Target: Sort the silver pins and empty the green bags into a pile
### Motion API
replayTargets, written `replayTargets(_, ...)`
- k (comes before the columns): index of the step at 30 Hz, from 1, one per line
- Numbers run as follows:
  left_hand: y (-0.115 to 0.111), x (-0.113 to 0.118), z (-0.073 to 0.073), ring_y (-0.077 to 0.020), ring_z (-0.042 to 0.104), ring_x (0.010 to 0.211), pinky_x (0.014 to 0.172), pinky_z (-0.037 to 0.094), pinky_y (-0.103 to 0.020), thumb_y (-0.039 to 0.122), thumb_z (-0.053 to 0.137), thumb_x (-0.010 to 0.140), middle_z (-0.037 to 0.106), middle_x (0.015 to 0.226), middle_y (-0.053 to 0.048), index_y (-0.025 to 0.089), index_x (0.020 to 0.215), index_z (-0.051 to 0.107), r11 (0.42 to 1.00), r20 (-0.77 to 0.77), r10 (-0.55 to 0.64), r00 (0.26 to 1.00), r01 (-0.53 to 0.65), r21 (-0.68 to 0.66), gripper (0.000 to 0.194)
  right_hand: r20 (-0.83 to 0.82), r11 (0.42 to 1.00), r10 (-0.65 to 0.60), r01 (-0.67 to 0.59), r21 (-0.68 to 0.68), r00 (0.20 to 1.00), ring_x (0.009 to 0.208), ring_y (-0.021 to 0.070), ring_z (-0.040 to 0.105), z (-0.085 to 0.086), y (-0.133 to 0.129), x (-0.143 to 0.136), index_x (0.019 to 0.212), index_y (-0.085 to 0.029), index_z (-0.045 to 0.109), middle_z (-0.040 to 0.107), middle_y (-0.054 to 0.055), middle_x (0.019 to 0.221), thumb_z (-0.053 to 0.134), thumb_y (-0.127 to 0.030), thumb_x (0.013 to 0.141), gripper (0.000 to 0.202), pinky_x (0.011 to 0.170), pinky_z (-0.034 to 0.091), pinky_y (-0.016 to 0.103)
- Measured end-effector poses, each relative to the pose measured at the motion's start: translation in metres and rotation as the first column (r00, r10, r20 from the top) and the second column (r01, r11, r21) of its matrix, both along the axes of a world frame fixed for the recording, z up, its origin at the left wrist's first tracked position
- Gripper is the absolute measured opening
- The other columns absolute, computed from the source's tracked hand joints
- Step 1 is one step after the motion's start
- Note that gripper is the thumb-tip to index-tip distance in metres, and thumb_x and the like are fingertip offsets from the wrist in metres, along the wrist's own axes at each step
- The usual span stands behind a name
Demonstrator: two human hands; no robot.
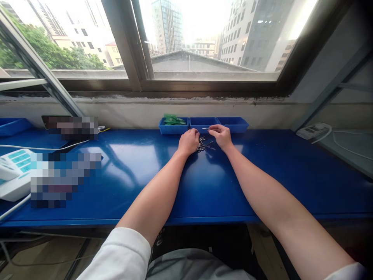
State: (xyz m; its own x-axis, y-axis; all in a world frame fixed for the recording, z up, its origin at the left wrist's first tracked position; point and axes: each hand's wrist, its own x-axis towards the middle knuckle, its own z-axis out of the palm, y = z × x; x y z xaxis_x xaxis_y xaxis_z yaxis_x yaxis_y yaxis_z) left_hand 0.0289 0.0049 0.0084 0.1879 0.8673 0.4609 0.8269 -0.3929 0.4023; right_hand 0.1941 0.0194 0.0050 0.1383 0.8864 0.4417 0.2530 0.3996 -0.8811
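Window wall: wide panes [189, 31] at twelve o'clock, over a blue bench [140, 186]; clock directions are read from the small pile, twelve toward the glass.
Small pile [201, 146]: thin dark pieces with pale, metallic-looking parts, lying loose on the bench between the hands; individual parts too small to identify.
Right hand [221, 135]: at about one to two o'clock, raised; grip closed, thumb and fingertips pinching one slim piece.
Slim piece [205, 128]: lies at nine o'clock from the right grip, pale end outward; long axis close to the nine-to-three line, roughly parallel to the bins' front edge.
Left hand [189, 142]: at nine to ten o'clock, just beside the pile and the nearer hand to it; fingers curled downward. Whether this grip holds anything cannot be told.
Blue bins: three in a row near the wall. Left bin [174, 130], at eleven, carries green packets [171, 119]; middle bin [202, 121] stands at twelve, behind the slim piece; right bin [239, 128] at two.
White device [14, 167]: teal-marked, well apart, at eight to nine o'clock.
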Motion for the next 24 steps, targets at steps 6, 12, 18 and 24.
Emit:
replayTargets(6,0.002,-0.001,-0.002,-0.0223,0.057,0.103,0.088,0.042,-0.032,0.030,0.035,0.092,0.062,0.109,-0.009,0.019,0.108,0.056,0.998,-0.013,0.034,0.999,-0.035,-0.052,0.029,0.390,0.920,-0.384,0.384,0.082,0.837,0.106,0.0272,0.047,0.003,0.002,0.011,0.114,-0.018,0.060,0.065,0.008,0.110,0.054,-0.024,0.069,0.046,0.093,0.038,0.042)
replayTargets(12,0.003,-0.001,-0.004,-0.0220,0.057,0.102,0.087,0.043,-0.031,0.030,0.035,0.092,0.062,0.109,-0.009,0.019,0.108,0.056,0.998,-0.026,0.034,0.999,-0.035,-0.055,0.029,0.609,0.872,-0.410,0.488,0.044,0.679,0.111,0.0327,0.036,0.005,0.000,0.014,0.129,-0.016,0.048,0.054,0.011,0.128,0.054,-0.029,0.072,0.059,0.093,0.032,0.049)
replayTargets(18,0.004,-0.001,-0.006,-0.0226,0.057,0.103,0.088,0.043,-0.032,0.034,0.035,0.091,0.062,0.110,-0.010,0.018,0.108,0.057,0.996,-0.015,0.015,1.000,-0.016,-0.090,0.032,0.689,0.878,-0.325,0.478,-0.036,0.648,0.116,0.0368,0.032,-0.001,0.004,0.017,0.138,-0.022,0.035,0.026,0.010,0.148,0.060,-0.035,0.068,0.076,0.093,0.032,0.052)
replayTargets(24,0.001,-0.001,-0.008,-0.0247,0.055,0.109,0.090,0.042,-0.032,0.052,0.037,0.088,0.060,0.118,-0.011,0.018,0.115,0.056,0.981,-0.089,-0.092,0.992,0.074,-0.181,0.048,0.648,0.908,-0.375,0.404,0.112,0.663,0.112,0.0325,0.039,-0.001,0.001,0.008,0.115,-0.017,0.054,0.048,0.015,0.123,0.056,-0.028,0.070,0.047,0.091,0.037,0.045)
